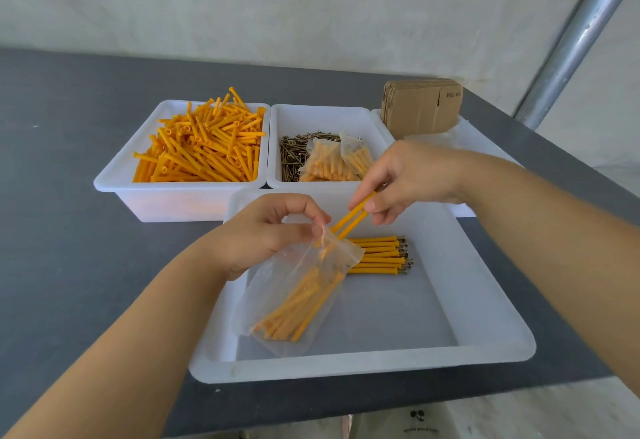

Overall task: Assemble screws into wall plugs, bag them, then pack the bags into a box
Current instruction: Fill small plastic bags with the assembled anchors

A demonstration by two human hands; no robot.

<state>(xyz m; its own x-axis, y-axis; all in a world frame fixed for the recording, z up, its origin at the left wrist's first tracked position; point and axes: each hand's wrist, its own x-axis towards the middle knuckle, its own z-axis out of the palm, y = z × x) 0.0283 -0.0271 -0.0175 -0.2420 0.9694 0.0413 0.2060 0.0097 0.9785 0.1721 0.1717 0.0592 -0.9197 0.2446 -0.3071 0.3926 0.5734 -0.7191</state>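
My left hand (pixel 266 230) pinches the open mouth of a clear plastic bag (pixel 277 303) that holds several orange wall plugs. My right hand (pixel 405 178) pinches two orange plugs (pixel 351 218) whose lower ends are at the bag's mouth. Both hands are over the near white tray (pixel 485 300). A row of assembled plugs with screws (pixel 379 255) lies in that tray, just right of the bag.
A white bin of loose orange plugs (pixel 197 147) stands at the back left. Beside it a white bin (pixel 322 119) holds screws (pixel 292 158) and filled bags (pixel 332 161). Flat cardboard boxes (pixel 420 106) stand at the back right. A metal pole (pixel 571 43) rises on the right.
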